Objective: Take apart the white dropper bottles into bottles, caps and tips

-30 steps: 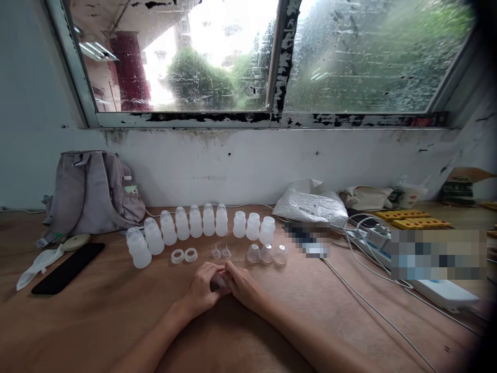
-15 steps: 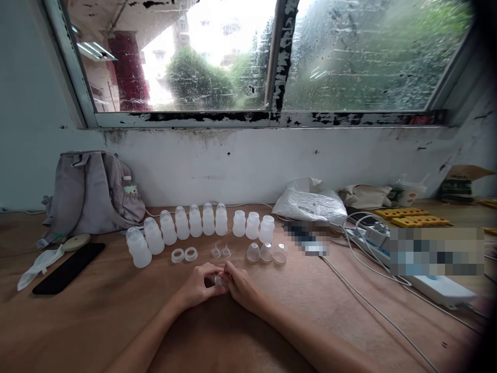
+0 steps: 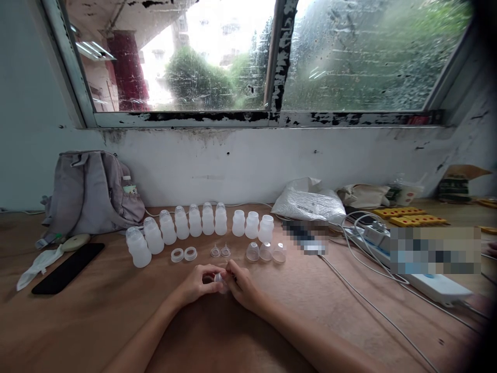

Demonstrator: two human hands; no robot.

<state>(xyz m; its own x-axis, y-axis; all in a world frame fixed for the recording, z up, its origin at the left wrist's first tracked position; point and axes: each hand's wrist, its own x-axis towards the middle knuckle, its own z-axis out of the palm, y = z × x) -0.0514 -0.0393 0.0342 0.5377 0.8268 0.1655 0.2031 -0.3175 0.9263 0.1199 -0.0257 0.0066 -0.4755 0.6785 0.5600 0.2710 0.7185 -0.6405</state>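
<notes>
My left hand (image 3: pixel 202 283) is curled with its thumb and fingers gripping a white bottle ring (image 3: pixel 218 278) just above the table. Against the ring's other side, my right hand (image 3: pixel 241 284) has its fingers pinched together on what looks like a clear teat, mostly hidden by the fingers. Beyond the hands lie two clear bottle teats (image 3: pixel 220 251), standing tip up. Two white bottle rings (image 3: pixel 184 254) are flat to their left. Three clear caps (image 3: pixel 266 252) stand to the right. Behind these are three open frosted baby bottles (image 3: pixel 252 225).
Several capped baby bottles (image 3: pixel 181 223) form a curved row at the back left. A grey backpack (image 3: pixel 93 191) and a black flat object (image 3: pixel 70 268) are at the left. Rightward lie a silver bag (image 3: pixel 310 202), a white power strip (image 3: pixel 438 287) with cables and yellow blocks (image 3: pixel 419 217).
The right fingers have shifted slightly on the held piece, and more of the white ring shows between the hands. The things on the table have stayed put.
</notes>
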